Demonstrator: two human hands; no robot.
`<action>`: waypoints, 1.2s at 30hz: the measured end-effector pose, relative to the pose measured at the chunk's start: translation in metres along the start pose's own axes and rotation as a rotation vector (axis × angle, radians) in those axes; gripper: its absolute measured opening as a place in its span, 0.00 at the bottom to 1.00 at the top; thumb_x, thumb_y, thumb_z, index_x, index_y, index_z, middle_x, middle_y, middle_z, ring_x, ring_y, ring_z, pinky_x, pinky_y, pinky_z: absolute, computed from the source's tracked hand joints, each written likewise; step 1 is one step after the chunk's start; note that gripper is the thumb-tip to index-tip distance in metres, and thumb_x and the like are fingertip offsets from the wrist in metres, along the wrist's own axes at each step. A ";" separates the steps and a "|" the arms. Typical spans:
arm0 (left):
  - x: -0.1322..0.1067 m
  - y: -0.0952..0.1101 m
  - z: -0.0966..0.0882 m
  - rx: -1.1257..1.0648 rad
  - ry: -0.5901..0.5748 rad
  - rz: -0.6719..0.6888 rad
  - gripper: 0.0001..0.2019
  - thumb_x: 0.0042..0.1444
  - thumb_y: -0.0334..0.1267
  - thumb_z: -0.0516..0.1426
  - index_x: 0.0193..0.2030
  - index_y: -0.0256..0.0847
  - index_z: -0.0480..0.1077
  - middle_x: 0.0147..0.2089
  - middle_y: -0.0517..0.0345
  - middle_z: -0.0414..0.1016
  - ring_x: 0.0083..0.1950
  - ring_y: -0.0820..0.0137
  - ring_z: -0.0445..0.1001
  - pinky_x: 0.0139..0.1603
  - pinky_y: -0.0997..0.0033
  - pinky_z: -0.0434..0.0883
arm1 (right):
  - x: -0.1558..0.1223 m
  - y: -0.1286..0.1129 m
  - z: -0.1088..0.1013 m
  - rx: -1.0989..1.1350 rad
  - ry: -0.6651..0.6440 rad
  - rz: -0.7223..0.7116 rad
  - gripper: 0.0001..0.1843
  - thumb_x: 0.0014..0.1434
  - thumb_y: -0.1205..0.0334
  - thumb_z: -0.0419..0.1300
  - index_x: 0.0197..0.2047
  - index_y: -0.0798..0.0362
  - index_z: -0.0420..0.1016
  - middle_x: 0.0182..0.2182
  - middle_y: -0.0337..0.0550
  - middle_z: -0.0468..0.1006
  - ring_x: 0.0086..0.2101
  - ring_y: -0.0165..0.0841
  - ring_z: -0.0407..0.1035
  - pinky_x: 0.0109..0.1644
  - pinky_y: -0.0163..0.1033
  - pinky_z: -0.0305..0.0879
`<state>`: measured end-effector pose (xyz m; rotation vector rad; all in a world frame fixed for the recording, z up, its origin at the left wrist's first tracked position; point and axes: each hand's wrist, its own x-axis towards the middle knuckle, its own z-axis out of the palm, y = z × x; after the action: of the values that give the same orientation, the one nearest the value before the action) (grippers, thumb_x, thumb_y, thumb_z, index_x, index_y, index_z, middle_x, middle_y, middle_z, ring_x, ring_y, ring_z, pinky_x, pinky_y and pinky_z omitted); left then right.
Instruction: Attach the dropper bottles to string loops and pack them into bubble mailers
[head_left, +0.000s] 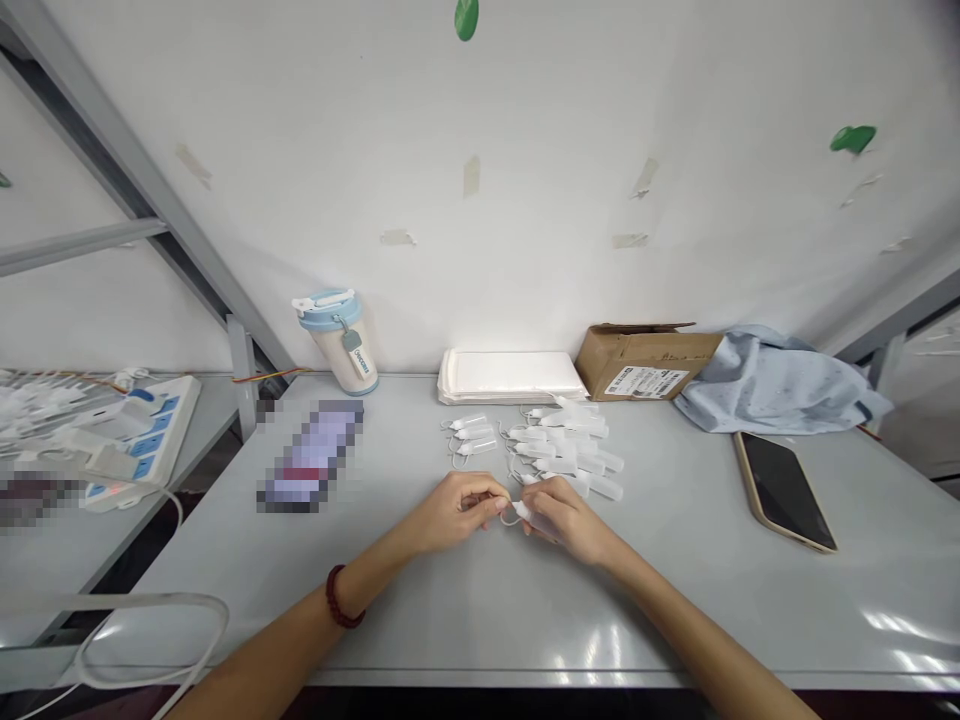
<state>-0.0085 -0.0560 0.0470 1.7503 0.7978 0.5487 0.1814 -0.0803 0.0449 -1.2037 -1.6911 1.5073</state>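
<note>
Near the front middle of the grey table, my right hand [561,520] is closed around a small white plastic tube [523,511] with a narrow tip. A thin white cord [511,521] curves out from that tip. My left hand [466,512] is closed in a pinch at the cord, its fingertips almost touching the tube's tip. Just beyond my right hand lies a loose pile of similar corded tubes [559,440], translucent at one end. A smaller group of several such tubes [472,434] lies in a stack beyond my left hand.
Against the wall stand a tumbler [343,345], a white flat pack [514,376], a cardboard box [645,362] and a crumpled blue cloth [772,385]. A phone [786,492] lies at right, a blurred-out device [311,458] at left. A power strip [154,440] sits on the neighbouring table.
</note>
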 end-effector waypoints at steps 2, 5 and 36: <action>0.000 0.000 0.001 0.019 0.000 0.026 0.13 0.59 0.40 0.51 0.32 0.36 0.72 0.31 0.58 0.70 0.27 0.76 0.66 0.28 0.77 0.62 | -0.001 -0.003 0.000 0.004 0.001 -0.004 0.17 0.52 0.60 0.45 0.16 0.54 0.64 0.11 0.34 0.56 0.15 0.25 0.51 0.21 0.34 0.48; 0.000 0.001 0.001 0.054 0.010 0.067 0.12 0.60 0.38 0.50 0.31 0.36 0.72 0.29 0.58 0.70 0.27 0.76 0.66 0.28 0.77 0.62 | -0.001 -0.006 0.001 0.006 0.005 -0.007 0.18 0.53 0.60 0.45 0.16 0.55 0.65 0.11 0.34 0.57 0.15 0.25 0.52 0.21 0.34 0.48; 0.001 0.004 -0.005 0.167 0.154 0.012 0.09 0.57 0.35 0.52 0.29 0.36 0.71 0.27 0.59 0.71 0.30 0.74 0.69 0.31 0.77 0.64 | 0.000 -0.005 0.003 -0.319 0.221 -0.021 0.28 0.62 0.45 0.43 0.16 0.52 0.56 0.11 0.34 0.60 0.16 0.25 0.55 0.24 0.33 0.51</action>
<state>-0.0100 -0.0533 0.0525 1.8829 0.9644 0.6465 0.1777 -0.0816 0.0492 -1.4508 -1.8286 1.0712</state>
